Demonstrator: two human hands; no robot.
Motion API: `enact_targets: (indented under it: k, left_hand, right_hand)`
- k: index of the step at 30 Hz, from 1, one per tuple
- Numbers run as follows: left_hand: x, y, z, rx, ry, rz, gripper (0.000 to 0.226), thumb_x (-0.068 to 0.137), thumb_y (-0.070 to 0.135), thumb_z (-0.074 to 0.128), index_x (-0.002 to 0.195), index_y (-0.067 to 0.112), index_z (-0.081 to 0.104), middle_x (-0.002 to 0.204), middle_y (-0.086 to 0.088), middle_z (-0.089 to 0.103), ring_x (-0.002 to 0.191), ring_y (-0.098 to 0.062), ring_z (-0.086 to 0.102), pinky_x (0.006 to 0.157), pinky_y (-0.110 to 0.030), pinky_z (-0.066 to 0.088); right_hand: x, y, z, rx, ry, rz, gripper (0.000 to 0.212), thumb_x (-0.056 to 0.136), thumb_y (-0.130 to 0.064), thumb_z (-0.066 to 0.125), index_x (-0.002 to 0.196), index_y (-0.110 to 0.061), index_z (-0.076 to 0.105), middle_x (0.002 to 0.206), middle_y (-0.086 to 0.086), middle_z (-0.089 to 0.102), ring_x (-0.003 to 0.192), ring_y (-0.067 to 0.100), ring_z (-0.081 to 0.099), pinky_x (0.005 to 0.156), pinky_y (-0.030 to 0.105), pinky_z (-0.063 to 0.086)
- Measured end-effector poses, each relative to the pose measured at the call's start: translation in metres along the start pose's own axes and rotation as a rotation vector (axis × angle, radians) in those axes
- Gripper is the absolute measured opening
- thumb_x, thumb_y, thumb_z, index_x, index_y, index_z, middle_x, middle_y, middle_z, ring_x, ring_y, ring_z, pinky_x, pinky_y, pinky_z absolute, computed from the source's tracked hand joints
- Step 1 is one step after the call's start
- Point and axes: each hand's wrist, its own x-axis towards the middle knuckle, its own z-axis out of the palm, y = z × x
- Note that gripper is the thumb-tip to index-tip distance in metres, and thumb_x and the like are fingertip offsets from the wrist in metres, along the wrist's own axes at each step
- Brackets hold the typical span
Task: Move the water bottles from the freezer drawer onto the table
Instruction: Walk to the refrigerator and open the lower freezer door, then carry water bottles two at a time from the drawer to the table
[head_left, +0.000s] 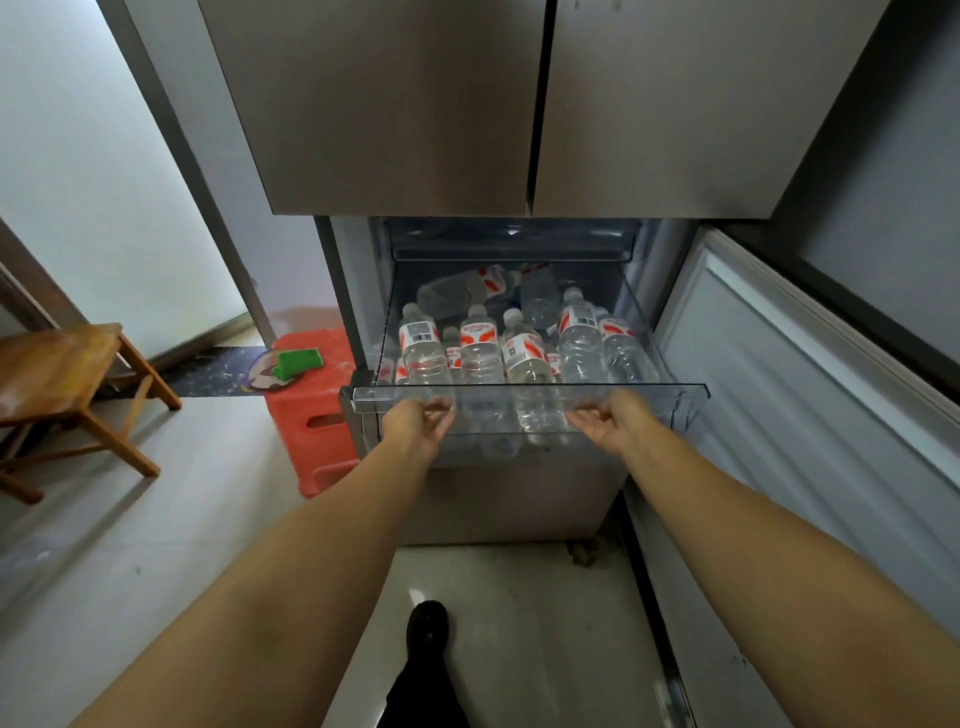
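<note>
hands grip the clear freezer drawer (675, 391) front: left hand (418, 423) at 9 o'clock, right hand (608, 423) at 3, fingers curled under the rim; water bottles (480, 345) at 12 carry red-white labels, writing unreadable.

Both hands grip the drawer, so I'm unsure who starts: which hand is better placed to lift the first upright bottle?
Probably the right hand: most upright water bottles stand just behind it. The left hand could equally take the leftmost one.
</note>
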Motion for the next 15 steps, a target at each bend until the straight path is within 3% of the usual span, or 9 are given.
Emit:
enact_targets:
  k: [2,3,5,7,8,10,15]
  left_hand:
    - [-0.003,0.003,-0.001,0.12,-0.003,-0.082,0.036,0.095,-0.009,0.027,0.123,-0.005,0.048,0.077,-0.013,0.052,0.071,-0.02,0.054,0.088,-0.04,0.05]
    - [-0.009,0.003,0.0,0.227,-0.031,-0.155,0.026,0.096,-0.007,0.029,0.108,-0.003,0.052,0.075,-0.012,0.05,0.069,-0.019,0.052,0.083,-0.039,0.051]
    - [-0.022,0.005,0.004,0.563,-0.151,-0.266,0.016,0.096,0.001,0.037,0.091,0.0,0.053,0.076,-0.011,0.054,0.072,-0.019,0.056,0.08,-0.038,0.052]
    - [-0.032,0.012,0.014,0.878,-0.298,-0.28,0.014,0.097,0.01,0.045,0.093,0.004,0.057,0.084,-0.012,0.063,0.081,-0.023,0.063,0.081,-0.037,0.054]
    - [-0.035,0.016,0.021,0.959,-0.357,-0.266,0.015,0.097,0.013,0.046,0.096,0.005,0.058,0.086,-0.011,0.065,0.081,-0.023,0.065,0.081,-0.036,0.054]
    - [-0.038,0.033,0.038,1.04,-0.422,-0.202,0.016,0.098,0.014,0.046,0.099,0.005,0.059,0.084,-0.01,0.066,0.078,-0.023,0.066,0.08,-0.035,0.056]
    - [-0.013,0.073,0.064,1.039,-0.241,0.039,0.025,0.097,0.015,0.046,0.114,0.0,0.056,0.083,-0.01,0.061,0.079,-0.023,0.06,0.083,-0.036,0.054]
  right_hand:
    - [0.0,-0.004,-0.004,-0.117,0.016,0.033,0.02,0.096,0.01,0.028,0.096,0.005,0.047,0.131,0.025,0.051,0.126,0.034,0.052,0.103,0.046,0.044]
    - [-0.001,-0.007,-0.007,-0.208,0.017,0.063,0.019,0.098,0.005,0.029,0.093,0.003,0.047,0.132,0.024,0.053,0.122,0.034,0.056,0.095,0.045,0.049]
    - [-0.001,-0.012,-0.013,-0.43,0.023,0.107,0.016,0.099,-0.002,0.034,0.093,0.0,0.049,0.11,0.023,0.066,0.094,0.032,0.067,0.068,0.041,0.06]
    - [-0.006,-0.018,-0.011,-0.74,-0.013,0.145,0.016,0.101,-0.011,0.038,0.102,-0.002,0.051,0.075,0.015,0.073,0.066,0.025,0.07,0.049,0.033,0.059]
    - [-0.011,-0.022,-0.008,-0.906,-0.041,0.154,0.018,0.101,-0.013,0.039,0.103,-0.003,0.053,0.065,0.011,0.072,0.06,0.022,0.07,0.047,0.028,0.058]
    - [-0.02,-0.033,0.011,-1.133,-0.109,0.127,0.019,0.099,-0.012,0.042,0.098,-0.004,0.059,0.066,0.006,0.072,0.061,0.018,0.068,0.048,0.023,0.053]
    - [-0.026,-0.051,0.082,-1.145,-0.132,-0.195,0.018,0.1,-0.01,0.041,0.101,-0.005,0.058,0.079,0.008,0.066,0.062,0.017,0.062,0.052,0.025,0.049]
